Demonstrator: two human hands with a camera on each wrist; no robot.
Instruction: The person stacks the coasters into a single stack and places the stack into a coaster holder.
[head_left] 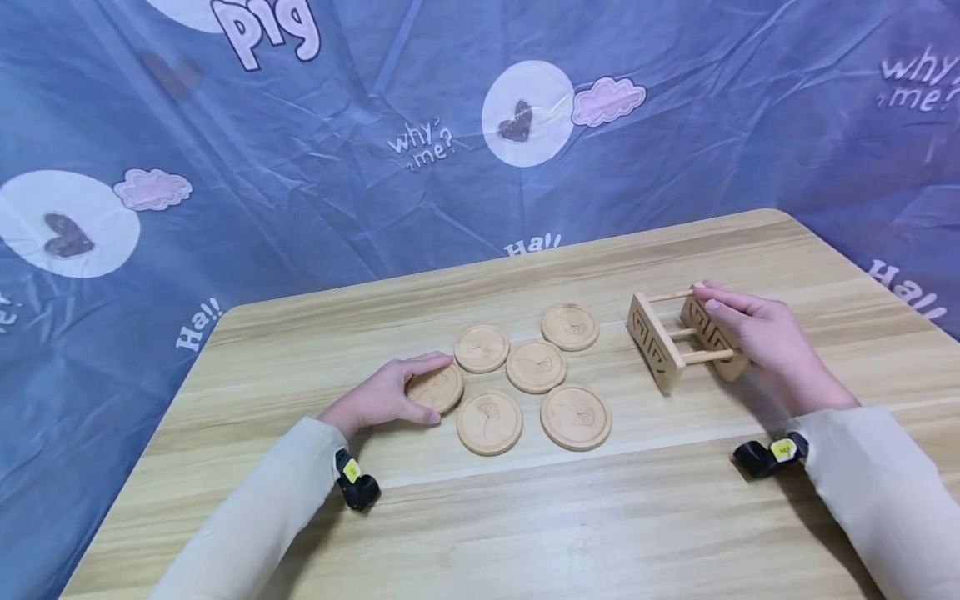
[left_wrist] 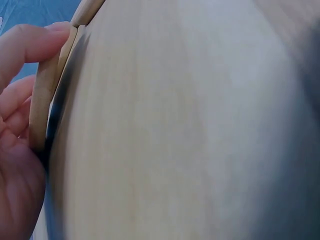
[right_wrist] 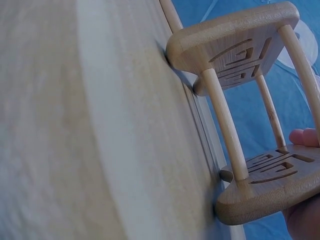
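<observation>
1. Pale wood-grained surface (head_left: pixel 525 517), spreading back to rounded far corners (head_left: pixel 774 220);
2. 2 front discs (head_left: pixel 576 417), lying flat side by side, leaf lines (head_left: pixel 489 412) facing up;
3. Left hand (head_left: pixel 382 398), pinching the leftmost disc (head_left: pixel 437 388) between thumb and fingers, just left of the front pair;
4. Right hand (head_left: pixel 768 333), gripping a wooden rack (head_left: pixel 708 357) by its right panel (right_wrist: pixel 260 202); rods (right_wrist: pixel 225 125) join its 2 carved panels, right of all 6 discs;
5. 3 rear discs (head_left: pixel 536 367), near one another beyond the front pair;
6. Blue backdrop (head_left: pixel 315 217), printed with hearts (head_left: pixel 516 122), clouds (head_left: pixel 609 102) and lettering (head_left: pixel 422 144).

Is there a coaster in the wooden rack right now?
No, all six visible engraved wooden coasters are outside the wooden coaster rack.
</observation>
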